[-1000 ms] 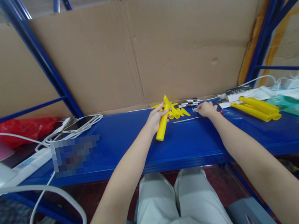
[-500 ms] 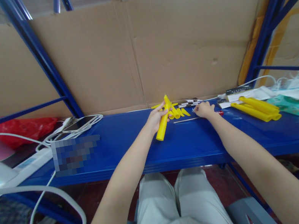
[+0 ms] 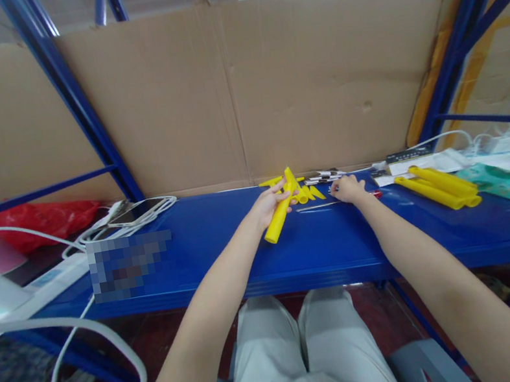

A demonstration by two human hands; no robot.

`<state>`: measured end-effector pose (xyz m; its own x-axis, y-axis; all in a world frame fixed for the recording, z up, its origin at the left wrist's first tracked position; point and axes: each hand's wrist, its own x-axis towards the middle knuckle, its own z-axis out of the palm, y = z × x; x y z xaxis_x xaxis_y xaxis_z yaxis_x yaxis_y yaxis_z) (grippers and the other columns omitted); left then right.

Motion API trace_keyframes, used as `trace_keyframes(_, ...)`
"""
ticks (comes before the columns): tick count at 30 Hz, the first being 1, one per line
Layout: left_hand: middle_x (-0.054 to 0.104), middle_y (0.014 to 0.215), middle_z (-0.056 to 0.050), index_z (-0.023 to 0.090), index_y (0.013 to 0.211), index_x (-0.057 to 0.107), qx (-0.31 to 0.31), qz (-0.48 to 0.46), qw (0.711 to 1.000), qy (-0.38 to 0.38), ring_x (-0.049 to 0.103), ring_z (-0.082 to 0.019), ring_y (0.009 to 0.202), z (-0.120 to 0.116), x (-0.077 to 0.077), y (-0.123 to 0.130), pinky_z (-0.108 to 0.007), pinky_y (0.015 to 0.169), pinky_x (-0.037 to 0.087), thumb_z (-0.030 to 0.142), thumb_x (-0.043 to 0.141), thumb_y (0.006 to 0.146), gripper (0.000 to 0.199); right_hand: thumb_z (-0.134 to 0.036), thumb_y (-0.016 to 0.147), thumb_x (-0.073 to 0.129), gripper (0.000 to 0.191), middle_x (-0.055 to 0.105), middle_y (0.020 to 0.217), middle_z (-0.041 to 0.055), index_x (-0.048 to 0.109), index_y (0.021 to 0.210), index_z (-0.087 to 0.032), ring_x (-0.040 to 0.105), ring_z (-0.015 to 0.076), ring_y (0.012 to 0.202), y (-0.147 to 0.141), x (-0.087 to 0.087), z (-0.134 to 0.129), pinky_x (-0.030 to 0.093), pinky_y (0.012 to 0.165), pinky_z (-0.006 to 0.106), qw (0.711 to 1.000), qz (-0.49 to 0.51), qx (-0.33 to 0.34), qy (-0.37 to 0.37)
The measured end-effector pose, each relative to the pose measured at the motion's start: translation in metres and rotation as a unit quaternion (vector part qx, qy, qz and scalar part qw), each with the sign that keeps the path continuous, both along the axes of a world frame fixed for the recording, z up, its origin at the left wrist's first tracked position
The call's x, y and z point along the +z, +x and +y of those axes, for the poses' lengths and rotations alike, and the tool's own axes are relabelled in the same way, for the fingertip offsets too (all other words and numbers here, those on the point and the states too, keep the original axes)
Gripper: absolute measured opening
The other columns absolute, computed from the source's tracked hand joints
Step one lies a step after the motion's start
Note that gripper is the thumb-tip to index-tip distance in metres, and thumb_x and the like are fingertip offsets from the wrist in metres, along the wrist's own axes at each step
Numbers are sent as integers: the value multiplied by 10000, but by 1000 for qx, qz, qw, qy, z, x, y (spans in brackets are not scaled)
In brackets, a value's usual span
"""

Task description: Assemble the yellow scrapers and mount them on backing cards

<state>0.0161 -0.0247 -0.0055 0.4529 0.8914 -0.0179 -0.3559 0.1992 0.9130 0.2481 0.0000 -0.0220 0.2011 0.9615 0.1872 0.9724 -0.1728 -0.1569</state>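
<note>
- The left hand (image 3: 267,206) was wrapped around a long, glossy yellow tube (image 3: 278,222), whose long axis slanted from near left to far right.
- The right hand (image 3: 350,188) bent low over the blue table (image 3: 220,250), fingertips at some tiny silvery pieces (image 3: 331,190); whether they pinched one, I could not tell.
- Those pieces lay just left of the right hand, the nearer of the two, and to the right of the tube.
- A thin metal screwdriver with a red handle (image 3: 316,207) lay crosswise, partly hidden by the right hand, its shaft pointing toward the tube.
</note>
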Motion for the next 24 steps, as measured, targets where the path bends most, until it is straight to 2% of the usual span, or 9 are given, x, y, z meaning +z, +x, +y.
trace_keyframes(5, 654, 1029, -152, 236, 1458, 247, -20, 9, 1000, -9, 595, -101, 510, 1, 0, -1, -182, 406, 418, -34, 407, 830, 702, -263, 797, 533, 208, 562, 1186, 99, 701, 920, -250, 401, 311, 1159, 0, 0, 0, 346, 922, 536, 1000, 1, 6, -3)
trace_keyframes(14, 669, 980, -141, 225, 1453, 265, -13, 26, 1000, -10, 595, -103, 517, -2, 2, -1, -178, 410, 416, -41, 410, 831, 692, -270, 781, 537, 199, 564, 1172, 114, 694, 898, -232, 408, 329, 1155, -3, 0, -1, 343, 917, 563, 1000, 5, 17, 12)
trace_keyframes(24, 668, 983, -126, 255, 1446, 284, -23, 21, 999, -13, 590, -98, 522, 0, 1, -2, -174, 420, 411, -32, 428, 832, 693, -183, 798, 455, 258, 581, 1122, 161, 686, 915, -175, 421, 329, 1153, -7, -3, 0, 351, 916, 553, 1000, -10, 16, 23)
